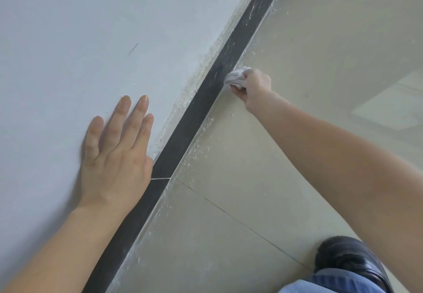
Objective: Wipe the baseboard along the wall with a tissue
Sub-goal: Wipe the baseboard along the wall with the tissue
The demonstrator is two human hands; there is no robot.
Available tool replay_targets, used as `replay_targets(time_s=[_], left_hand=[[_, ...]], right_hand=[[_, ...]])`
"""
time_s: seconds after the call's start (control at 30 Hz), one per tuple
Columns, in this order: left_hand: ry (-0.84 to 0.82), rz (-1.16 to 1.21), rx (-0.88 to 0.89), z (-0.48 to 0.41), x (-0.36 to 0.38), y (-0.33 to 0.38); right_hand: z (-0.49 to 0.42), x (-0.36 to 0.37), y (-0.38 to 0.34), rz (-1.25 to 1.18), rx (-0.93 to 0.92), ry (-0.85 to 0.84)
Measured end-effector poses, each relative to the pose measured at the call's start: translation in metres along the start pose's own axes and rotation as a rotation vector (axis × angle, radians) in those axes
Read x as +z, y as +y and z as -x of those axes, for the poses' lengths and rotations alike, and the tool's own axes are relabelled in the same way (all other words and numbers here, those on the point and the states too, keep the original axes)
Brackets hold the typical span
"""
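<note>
A black baseboard (190, 127) runs diagonally from the bottom left to the top right, between the pale wall (80, 29) and the tiled floor. White dust streaks mark its far stretch. My right hand (251, 88) grips a crumpled white tissue (235, 77) and holds it against the baseboard's lower edge. My left hand (116, 150) lies flat on the wall with straight fingers, its edge just above the baseboard.
Glossy beige floor tiles (297, 63) fill the right side, with white plaster crumbs scattered along the baseboard. A black shoe (348, 260) and a blue trouser leg (332, 286) sit at the bottom right. A white joint line (160, 178) crosses the baseboard near my left hand.
</note>
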State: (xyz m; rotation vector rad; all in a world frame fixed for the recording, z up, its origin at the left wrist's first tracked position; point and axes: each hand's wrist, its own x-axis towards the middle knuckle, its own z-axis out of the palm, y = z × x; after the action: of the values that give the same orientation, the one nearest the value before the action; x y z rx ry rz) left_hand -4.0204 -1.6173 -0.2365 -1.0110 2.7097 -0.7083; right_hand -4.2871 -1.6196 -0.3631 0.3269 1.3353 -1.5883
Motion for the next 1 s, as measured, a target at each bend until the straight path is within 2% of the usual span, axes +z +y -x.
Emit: replay_targets(time_s=[0.07,0.13,0.27,0.3,0.37,0.5,0.67,0.7,0.77,0.87,0.93,1.0], left_hand=[[-0.011,-0.027,0.033,-0.003,0.002,0.000],[-0.029,-0.081,0.079,-0.012,0.003,0.003],[0.066,-0.286,0.160,-0.038,0.002,0.011],[0.101,-0.327,0.179,-0.043,0.002,0.011],[0.150,-0.374,0.216,-0.051,0.003,0.009],[0.203,-0.375,0.269,-0.054,0.008,0.006],[0.170,-0.236,0.241,-0.048,0.006,0.006],[0.157,-0.207,0.242,-0.047,0.005,0.006],[0.130,-0.174,0.250,-0.046,0.003,0.006],[0.080,-0.191,0.277,-0.057,0.001,0.014],[0.053,-0.227,0.293,-0.073,-0.003,0.021],[0.074,-0.261,0.310,-0.090,-0.005,0.026]], right_hand=[[0.014,-0.003,-0.002,-0.056,0.060,0.059],[0.037,-0.003,0.010,0.021,0.186,0.047],[0.086,0.012,0.053,0.421,0.413,-0.254],[0.092,0.019,0.057,0.442,0.415,-0.297],[0.092,0.036,0.047,0.383,0.377,-0.275],[0.065,0.056,-0.006,0.389,0.200,-0.081],[0.052,0.050,-0.049,0.378,-0.060,0.120],[0.054,0.048,-0.048,0.394,-0.061,0.147],[0.063,0.046,-0.031,0.521,0.050,0.122],[0.081,0.046,0.008,0.729,0.234,-0.079],[0.087,0.049,0.023,0.722,0.271,-0.162],[0.082,0.054,0.025,0.652,0.256,-0.166]])
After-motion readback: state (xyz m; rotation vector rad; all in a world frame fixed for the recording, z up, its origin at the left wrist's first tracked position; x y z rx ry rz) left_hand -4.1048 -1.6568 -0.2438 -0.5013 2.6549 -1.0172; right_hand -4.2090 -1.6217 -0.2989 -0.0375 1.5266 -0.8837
